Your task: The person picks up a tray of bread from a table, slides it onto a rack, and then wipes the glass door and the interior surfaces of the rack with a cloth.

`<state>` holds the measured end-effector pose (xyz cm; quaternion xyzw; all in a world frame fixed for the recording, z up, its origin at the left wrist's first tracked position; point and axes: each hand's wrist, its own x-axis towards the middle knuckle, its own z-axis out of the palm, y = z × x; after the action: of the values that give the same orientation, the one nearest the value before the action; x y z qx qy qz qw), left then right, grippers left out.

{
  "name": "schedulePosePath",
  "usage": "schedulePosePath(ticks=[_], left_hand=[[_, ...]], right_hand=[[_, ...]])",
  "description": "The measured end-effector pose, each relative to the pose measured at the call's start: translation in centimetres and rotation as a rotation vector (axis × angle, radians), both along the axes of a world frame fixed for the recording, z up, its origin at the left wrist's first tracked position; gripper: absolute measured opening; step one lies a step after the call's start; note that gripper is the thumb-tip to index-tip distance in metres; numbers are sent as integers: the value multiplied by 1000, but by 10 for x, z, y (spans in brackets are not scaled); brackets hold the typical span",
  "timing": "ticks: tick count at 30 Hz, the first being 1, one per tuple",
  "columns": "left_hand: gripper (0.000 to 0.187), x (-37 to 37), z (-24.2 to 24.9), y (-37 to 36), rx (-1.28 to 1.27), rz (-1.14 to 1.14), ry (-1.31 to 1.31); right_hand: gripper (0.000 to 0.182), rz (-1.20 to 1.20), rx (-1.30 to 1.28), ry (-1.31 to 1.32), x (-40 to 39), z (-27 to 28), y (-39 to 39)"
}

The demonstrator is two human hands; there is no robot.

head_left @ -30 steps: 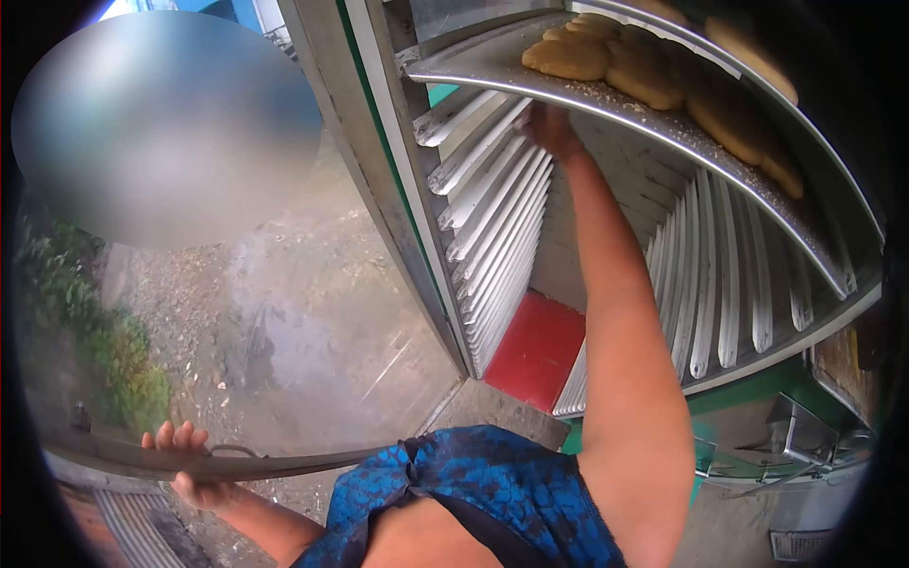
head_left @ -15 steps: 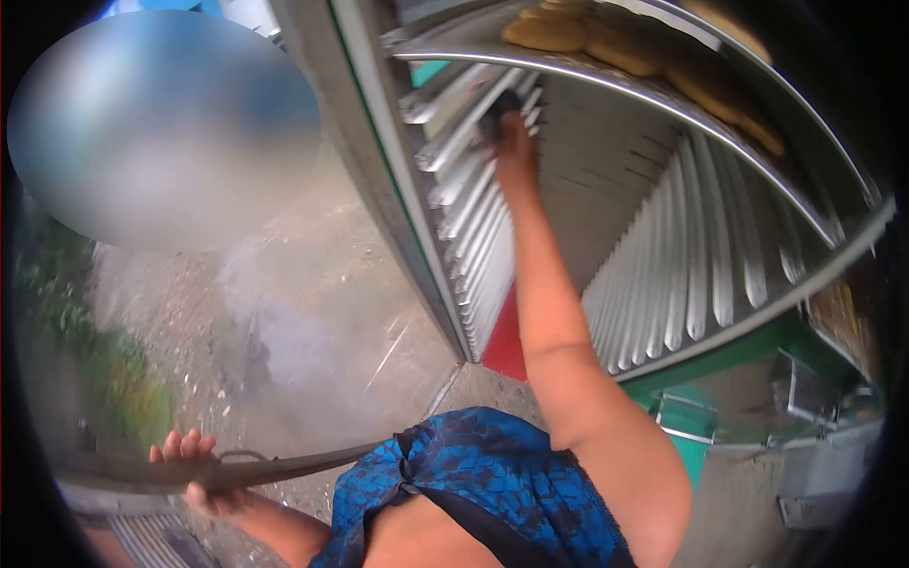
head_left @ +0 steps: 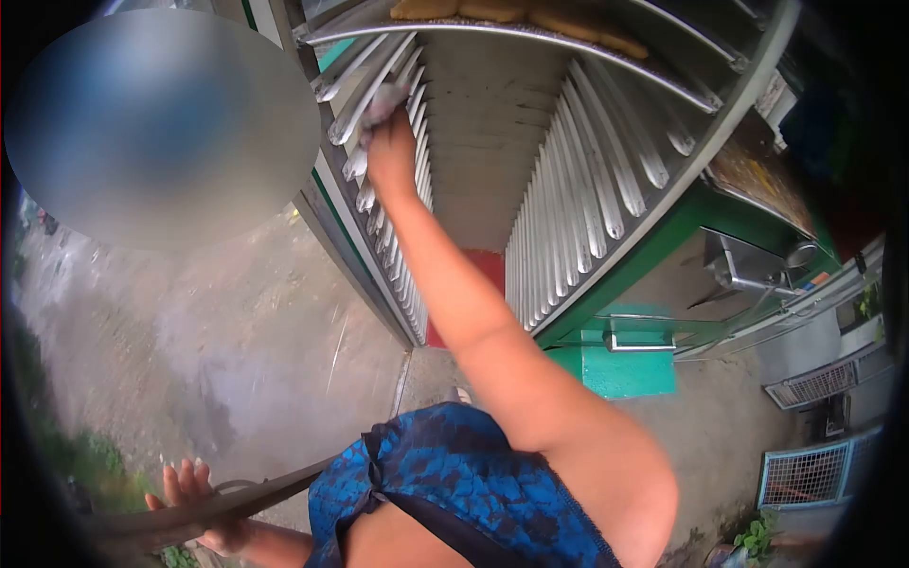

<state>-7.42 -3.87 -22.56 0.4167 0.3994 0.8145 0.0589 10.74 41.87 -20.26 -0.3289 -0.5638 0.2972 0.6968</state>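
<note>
My right hand is closed on a crumpled pale cloth. It reaches into a tall metal rack cabinet, where the cloth touches the left-hand column of metal rails. A second column of rails runs down the opposite wall. At the lower left, my left hand grips the edge of the cabinet's swung-out door. Its fingers rise above the edge and its palm shows below, while the door's edge hides the middle of the hand.
Bread loaves sit on a tray at the top of the rack. A green cabinet with a metal handle and a teal block stands to the right. Farther right is a wire-mesh crate. The ground is wet concrete.
The view has swung right, so the rack sits farther left and more of the green cabinet shows. My right hand stays among the left rails with the cloth. My left hand remains at the door.
</note>
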Motion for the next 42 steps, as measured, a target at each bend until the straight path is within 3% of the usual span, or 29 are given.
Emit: schedulePosePath(ticks=[4,7,8,9,13,15,17,18,19,21,22,24,25,27,29,30,31,33,34,36,40,42], left_hand=[[90,-25,-23,-6,-24,-146,12],[86,-41,-29,-9,-42,-439,38],[82,-35,-12,3,50,-679,169],[82,-34,-15,-2,52,-677,154],[85,-30,-24,-28,-60,-288,63],[79,-17,-20,-30,-154,-124,128],[70,19,-5,-17,-161,253,133],[66,34,-1,-12,-177,484,148],[66,51,-3,-5,-159,505,131],[69,96,-5,8,132,550,577],[60,129,-5,21,192,263,620],[51,189,-15,42,-142,-209,541],[56,213,-21,57,-334,-395,410],[53,272,-60,88,-537,-967,-353],[48,291,-88,105,-689,-1553,-1042],[44,299,-85,109,-738,-1464,-880],[42,306,-83,113,-782,-1373,-719],[38,297,-98,140,-798,-1269,-630],[36,292,-102,158,-815,-1170,-539],[34,283,-95,207,-727,-1082,-549],[45,296,-9,320,-384,-991,-575],[37,304,22,400,-269,-1097,-612]], right_hand=[[24,162,27,-87,27,10,-82],[16,471,-230,648,56,6,-115],[24,623,-370,427,88,-28,-108],[22,541,-331,526,93,-32,-119],[26,536,-566,744,147,-66,-157],[30,584,-592,716,178,-86,-182],[34,894,-683,781,211,-108,-203],[36,886,-714,864,222,-110,-220],[38,883,-739,946,231,-109,-233],[39,886,-758,987,247,-96,-260],[40,899,-777,989,253,-87,-272],[42,912,-823,982,264,-75,-293],[44,944,-818,932,267,-73,-302],[47,989,-827,889,275,-79,-313],[50,869,-901,341,286,-91,-319],[48,742,-922,119,288,-92,-319],[48,746,-922,120,293,-96,-319],[43,507,-665,-126,309,-107,-320],[40,468,-695,-174,322,-108,-319],[34,386,-815,45,342,-106,-319],[35,206,-811,146,361,-110,-322],[32,131,-790,249,358,-106,-324]])
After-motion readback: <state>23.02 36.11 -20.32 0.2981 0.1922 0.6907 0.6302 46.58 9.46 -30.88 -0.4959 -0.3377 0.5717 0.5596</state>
